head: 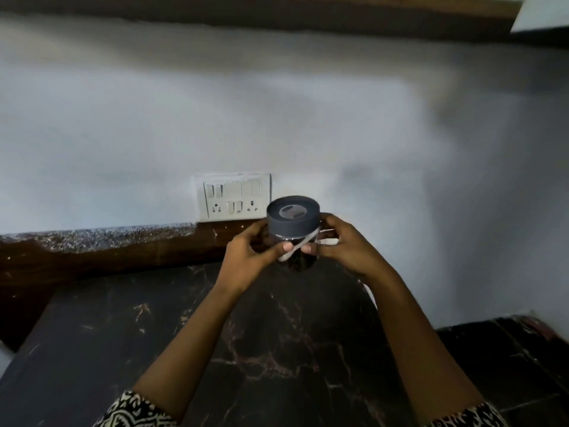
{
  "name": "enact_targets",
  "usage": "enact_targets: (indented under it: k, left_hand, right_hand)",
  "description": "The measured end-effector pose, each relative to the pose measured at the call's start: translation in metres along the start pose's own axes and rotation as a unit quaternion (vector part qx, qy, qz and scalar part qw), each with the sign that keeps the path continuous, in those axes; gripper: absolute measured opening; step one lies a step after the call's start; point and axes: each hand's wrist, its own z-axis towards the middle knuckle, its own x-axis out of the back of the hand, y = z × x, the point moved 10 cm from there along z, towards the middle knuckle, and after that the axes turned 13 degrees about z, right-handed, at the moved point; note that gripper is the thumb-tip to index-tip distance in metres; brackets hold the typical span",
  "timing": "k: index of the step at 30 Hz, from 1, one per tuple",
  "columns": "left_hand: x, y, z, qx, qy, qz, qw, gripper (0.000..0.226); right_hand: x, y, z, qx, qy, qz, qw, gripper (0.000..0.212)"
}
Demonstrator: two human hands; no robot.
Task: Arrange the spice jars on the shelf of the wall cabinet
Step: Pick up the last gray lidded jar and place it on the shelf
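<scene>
Holding spice jar [292, 215] upright between left grip [249, 254] and right grip [345, 245], both curled round it, above counter [277, 349], well below cabinet underside [277, 10]; judged not yet shelved, shelf and other jars out of view.

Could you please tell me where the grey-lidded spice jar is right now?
In the head view, the spice jar sits mid-frame, gripped between the left hand and right hand above the dark counter, just right of the wall switch panel.
</scene>
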Motion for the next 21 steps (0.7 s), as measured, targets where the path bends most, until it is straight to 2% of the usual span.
enact_targets:
  k: [6, 11, 14, 17, 19, 21]
  left_hand:
    - [0.034, 0.082, 0.032, -0.072, 0.053, -0.028, 0.996, 0.046]
    - [0.043, 0.138, 0.051, -0.11, 0.059, -0.048, 0.991, 0.042]
    - [0.043, 0.164, 0.057, -0.121, 0.058, -0.004, 0.991, 0.051]
    - [0.042, 0.18, 0.064, -0.113, 0.055, 0.038, 0.991, 0.07]
    - [0.045, 0.187, 0.068, -0.104, 0.042, 0.028, 0.993, 0.07]
    - [0.05, 0.193, 0.072, -0.102, 0.028, -0.011, 0.994, 0.059]
  right_hand:
    - [0.029, -0.086, -0.003, 0.104, 0.032, 0.029, 0.994, 0.065]
    - [0.046, -0.125, -0.005, 0.151, 0.055, 0.082, 0.984, 0.084]
    - [0.059, -0.144, -0.008, 0.184, 0.108, 0.098, 0.972, 0.075]
    - [0.064, -0.159, -0.011, 0.213, 0.146, 0.05, 0.965, 0.072]
    - [0.064, -0.167, -0.014, 0.219, 0.142, 0.03, 0.965, 0.072]
    - [0.066, -0.172, -0.014, 0.219, 0.121, 0.043, 0.967, 0.073]
